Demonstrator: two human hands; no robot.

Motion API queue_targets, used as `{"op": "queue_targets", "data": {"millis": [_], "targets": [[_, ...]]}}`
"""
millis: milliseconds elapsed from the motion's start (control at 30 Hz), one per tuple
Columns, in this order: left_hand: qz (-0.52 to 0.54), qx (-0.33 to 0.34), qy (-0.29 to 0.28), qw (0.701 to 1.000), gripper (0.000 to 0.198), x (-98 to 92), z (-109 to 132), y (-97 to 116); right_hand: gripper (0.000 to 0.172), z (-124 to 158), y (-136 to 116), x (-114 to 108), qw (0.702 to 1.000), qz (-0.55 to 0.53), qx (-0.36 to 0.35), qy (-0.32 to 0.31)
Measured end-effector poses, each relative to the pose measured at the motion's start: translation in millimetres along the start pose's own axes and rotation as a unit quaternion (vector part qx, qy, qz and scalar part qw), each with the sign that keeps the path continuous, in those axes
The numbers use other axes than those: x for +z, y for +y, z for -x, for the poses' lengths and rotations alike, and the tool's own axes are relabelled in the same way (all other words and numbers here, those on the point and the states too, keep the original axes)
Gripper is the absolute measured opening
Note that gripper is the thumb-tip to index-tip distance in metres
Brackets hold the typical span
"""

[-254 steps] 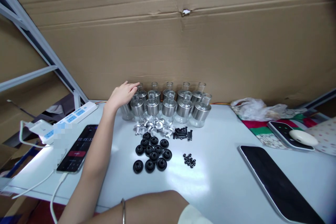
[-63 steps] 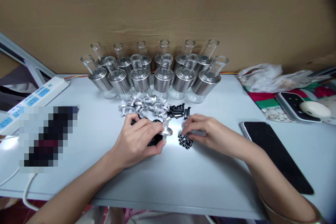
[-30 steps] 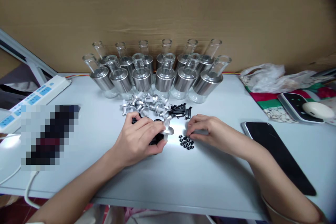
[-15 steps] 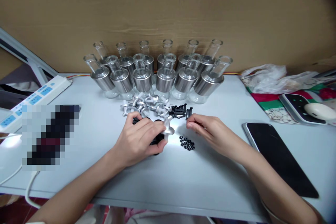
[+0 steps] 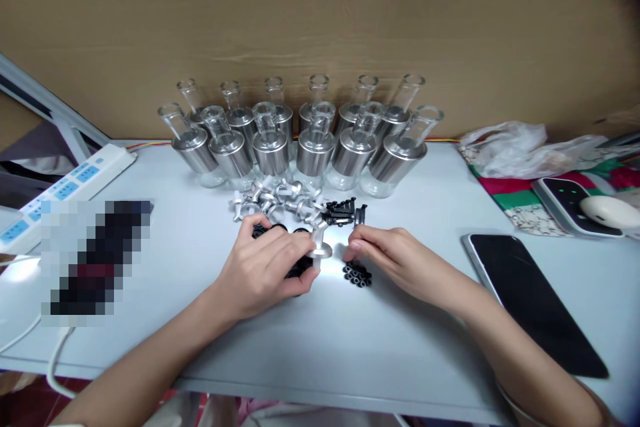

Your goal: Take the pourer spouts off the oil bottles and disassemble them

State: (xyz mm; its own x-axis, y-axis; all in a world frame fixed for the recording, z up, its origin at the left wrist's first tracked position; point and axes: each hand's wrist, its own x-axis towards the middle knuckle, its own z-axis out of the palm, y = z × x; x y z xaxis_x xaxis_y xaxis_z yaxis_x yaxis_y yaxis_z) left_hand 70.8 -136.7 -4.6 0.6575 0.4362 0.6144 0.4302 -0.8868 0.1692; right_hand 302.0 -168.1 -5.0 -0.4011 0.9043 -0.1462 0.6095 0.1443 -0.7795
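silver metal piece (image 5: 320,245) – flared base, narrow stem, tilted, pinched at left fingertips | black rubber caps (image 5: 296,265) – partly hidden under left hand | small black rings (image 5: 357,275) – tight cluster on table, just below right fingertips

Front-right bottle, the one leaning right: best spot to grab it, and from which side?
Probably the silver collar, not the thin glass neck. Come from the right front: other bottles crowd its left and back, and the table there is bare. It looks like the widest, least slippery part.
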Motion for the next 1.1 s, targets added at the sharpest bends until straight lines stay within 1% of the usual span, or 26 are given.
{"op": "queue_targets", "data": {"millis": [100,167,233,333,400,500,567,667,733,767,833,867,933,1033,1100], "targets": [[0.006,0.001,-0.003,1.000,0.010,0.6,0,0,0.028,-1,-1,0,1.000,0.009,0.000,0.007],[0.012,0.003,-0.006,1.000,0.009,0.7,1,0,0.026,-2,-2,0,0.999,0.029,-0.014,0.043],[0.016,0.006,-0.004,1.000,0.009,0.6,1,0,0.023,-2,-3,0,0.995,0.034,-0.031,0.092],[0.020,0.007,-0.001,1.000,0.011,0.4,1,0,0.016,-2,-2,1,0.988,0.004,-0.036,0.150],[0.022,0.005,-0.001,1.000,0.011,0.4,2,1,0.014,-1,-1,1,0.984,-0.019,-0.036,0.175],[0.028,0.005,0.002,1.000,0.011,0.9,1,1,0.014,0,0,2,0.979,-0.036,-0.039,0.195],[0.037,0.008,0.000,0.999,0.012,1.7,1,1,0.015,0,0,4,0.977,-0.051,-0.027,0.205],[0.058,0.011,-0.019,0.998,0.015,3.4,2,2,0.018,0,-3,7,0.976,-0.077,-0.004,0.203],[0.072,0.017,-0.035,0.997,0.015,4.4,3,2,0.016,0,-7,10,0.978,-0.073,-0.026,0.195],[0.077,0.021,-0.041,0.996,0.015,4.8,3,3,0.015,0,-8,12,0.976,-0.063,-0.046,0.204],[0.082,0.028,-0.046,0.995,0.014,5.2,4,4,0.013,0,-10,14,0.965,-0.042,-0.080,0.246],[0.082,0.028,-0.046,0.995,0.013,5.2,4,4,0.013,0,-11,15,0.959,-0.036,-0.083,0.268],[0.079,0.027,-0.041,0.996,0.014,5.2,4,4,0.012,0,-11,17,0.953,-0.040,-0.062,0.294],[0.077,0.025,-0.034,0.996,0.015,5.1,3,4,0.008,0,-11,17,0.950,-0.089,-0.025,0.297],[0.076,0.023,-0.036,0.996,0.014,5.0,3,4,0.007,0,-13,17,0.947,-0.138,-0.016,0.291]]}}
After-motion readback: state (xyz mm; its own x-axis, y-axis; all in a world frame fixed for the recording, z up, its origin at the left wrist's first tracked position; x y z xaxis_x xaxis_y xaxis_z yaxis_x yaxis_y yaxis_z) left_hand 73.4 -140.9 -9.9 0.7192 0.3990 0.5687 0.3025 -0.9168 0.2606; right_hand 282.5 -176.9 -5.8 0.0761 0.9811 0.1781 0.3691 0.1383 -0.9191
